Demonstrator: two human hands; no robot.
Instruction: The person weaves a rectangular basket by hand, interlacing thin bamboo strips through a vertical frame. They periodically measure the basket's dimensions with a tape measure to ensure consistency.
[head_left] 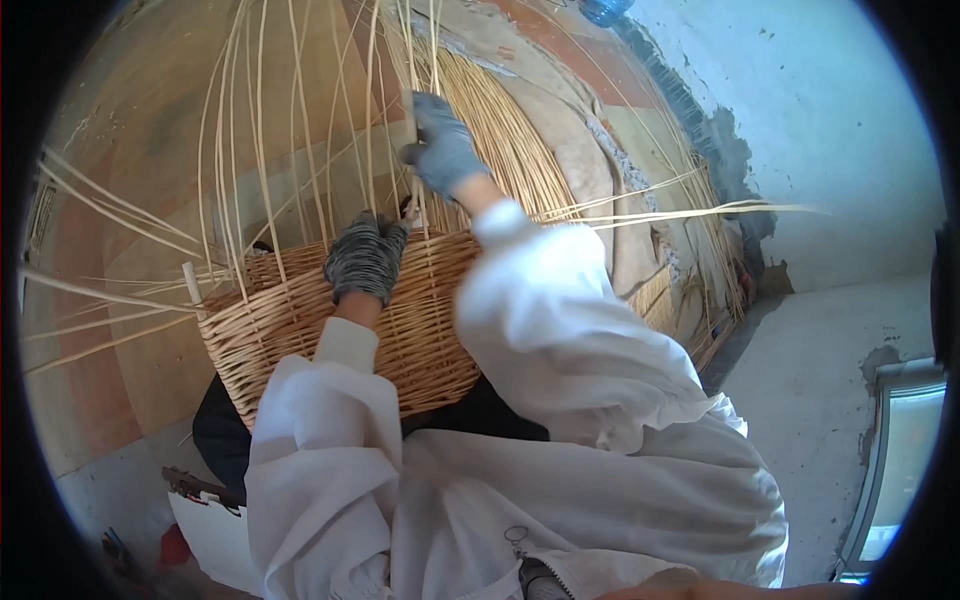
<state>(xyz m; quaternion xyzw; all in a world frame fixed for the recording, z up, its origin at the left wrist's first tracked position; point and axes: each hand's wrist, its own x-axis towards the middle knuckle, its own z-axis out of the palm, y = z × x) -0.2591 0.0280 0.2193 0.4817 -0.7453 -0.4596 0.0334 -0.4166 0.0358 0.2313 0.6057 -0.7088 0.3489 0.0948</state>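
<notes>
A partly woven wicker basket lies across my lap, with long pale upright rods rising from its rim. My left hand, in a grey striped glove, is closed over the rim near the middle; its fingertips are partly hidden. Higher and further right, my right hand, in a grey glove, has its fingers curled round an upright wicker rod. That rod comes up from the weave just right of my left hand. Other rods stick out sideways past the basket's left and right ends.
A large bundle of loose wicker rods lies beyond my right hand, next to a crumpled beige cloth. A patchy white wall with a window stands at the right. A blue plastic bottle shows at the top edge.
</notes>
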